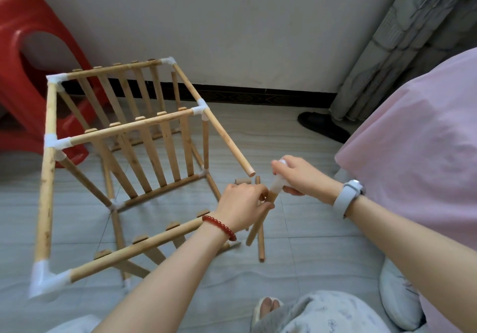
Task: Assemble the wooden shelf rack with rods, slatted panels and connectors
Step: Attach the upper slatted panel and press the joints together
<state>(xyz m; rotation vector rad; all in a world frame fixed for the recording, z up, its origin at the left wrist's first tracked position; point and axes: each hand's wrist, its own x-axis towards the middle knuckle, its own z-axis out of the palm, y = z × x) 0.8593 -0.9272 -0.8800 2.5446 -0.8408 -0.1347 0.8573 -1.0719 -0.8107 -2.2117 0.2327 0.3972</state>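
A partly built wooden rack (124, 136) lies on its side on the tiled floor, its rods joined by white connectors (201, 109) with slatted panels between them. One long rod (219, 128) ends free at the right. My left hand (242, 207) grips a short wooden rod (258, 223) near its upper end. My right hand (300, 175) grips a white connector (279, 184) seated on the top of that rod. Another loose rod (260, 232) stands slanted just behind it.
A red plastic stool (31, 69) stands behind the rack at the left. A pink bed cover (418, 139) fills the right side. A black slipper (322, 125) lies by the wall, a white slipper (400, 299) near my knee. A grey curtain (402, 36) hangs at the back right.
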